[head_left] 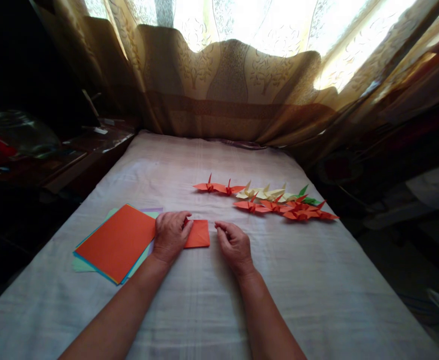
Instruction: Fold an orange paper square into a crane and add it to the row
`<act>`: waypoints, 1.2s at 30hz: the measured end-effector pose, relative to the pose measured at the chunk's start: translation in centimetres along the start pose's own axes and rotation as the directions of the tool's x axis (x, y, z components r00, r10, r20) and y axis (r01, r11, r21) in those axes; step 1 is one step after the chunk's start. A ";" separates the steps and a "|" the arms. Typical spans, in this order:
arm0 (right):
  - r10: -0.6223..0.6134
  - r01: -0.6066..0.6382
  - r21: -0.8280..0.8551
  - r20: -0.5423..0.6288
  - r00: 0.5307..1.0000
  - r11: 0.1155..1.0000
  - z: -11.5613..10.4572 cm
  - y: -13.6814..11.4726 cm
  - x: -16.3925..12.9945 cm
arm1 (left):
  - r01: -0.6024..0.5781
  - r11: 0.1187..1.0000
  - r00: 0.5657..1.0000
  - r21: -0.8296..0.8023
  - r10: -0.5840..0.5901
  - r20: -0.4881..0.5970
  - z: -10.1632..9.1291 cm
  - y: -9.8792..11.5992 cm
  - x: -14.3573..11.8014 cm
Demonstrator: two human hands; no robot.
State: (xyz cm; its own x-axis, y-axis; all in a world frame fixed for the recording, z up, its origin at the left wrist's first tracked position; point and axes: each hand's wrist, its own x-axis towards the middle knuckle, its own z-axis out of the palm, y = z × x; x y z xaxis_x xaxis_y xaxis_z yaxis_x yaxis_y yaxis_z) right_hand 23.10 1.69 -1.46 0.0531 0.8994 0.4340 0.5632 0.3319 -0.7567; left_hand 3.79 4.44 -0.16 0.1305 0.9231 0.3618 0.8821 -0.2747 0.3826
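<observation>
- folded orange paper (200,234): flat on the cloth (204,305), between the hands
- left hand (170,234): over the paper's left part, fingers loosely bent; can't tell if gripping or just pressing
- right hand (236,246): just right of the paper, not touching it, fingers curled in; can't tell if anything's inside
- paper stack (116,242) left, paper cranes (252,205) beyond right hand

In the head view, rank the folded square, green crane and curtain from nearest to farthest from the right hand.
1. Folded square: just left of the right hand.
2. Green crane: ahead, to the right.
3. Curtain: across the back.
</observation>
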 end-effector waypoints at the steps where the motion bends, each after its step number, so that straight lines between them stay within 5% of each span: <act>1: -0.034 0.035 -0.022 0.028 0.999 0.999 0.0 -0.3 0.0 | -0.002 1.000 1.000 0.011 0.002 -0.004 -0.1 0.1 0.0; 10: -0.221 0.279 -0.144 0.322 0.920 0.950 0.3 -1.9 -0.7 | 0.022 1.000 1.000 0.022 -0.022 0.003 -0.4 0.0 -0.1; 18: -0.332 0.379 -0.183 0.240 0.912 0.907 0.3 -1.5 -0.3 | 0.079 0.995 0.996 -0.060 -0.076 0.057 -0.6 0.1 -0.7; 28: -0.322 0.378 -0.167 0.289 0.902 0.911 0.0 -1.2 -0.5 | -0.220 0.976 0.971 0.001 0.218 0.101 -2.8 -2.0 -4.3; 36: -0.275 0.329 -0.156 0.290 0.917 0.932 0.0 -1.1 -0.7 | -0.330 0.932 0.930 -0.147 0.348 0.122 -2.6 -0.3 -4.1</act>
State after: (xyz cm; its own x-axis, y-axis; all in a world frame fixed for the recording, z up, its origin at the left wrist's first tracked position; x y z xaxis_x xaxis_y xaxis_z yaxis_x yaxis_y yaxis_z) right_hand 22.43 0.70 -0.98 -0.3450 0.8156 0.4645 0.6703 0.5606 -0.4862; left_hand 1.83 0.06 0.50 0.4834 0.7953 0.3659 0.7128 -0.6002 0.3629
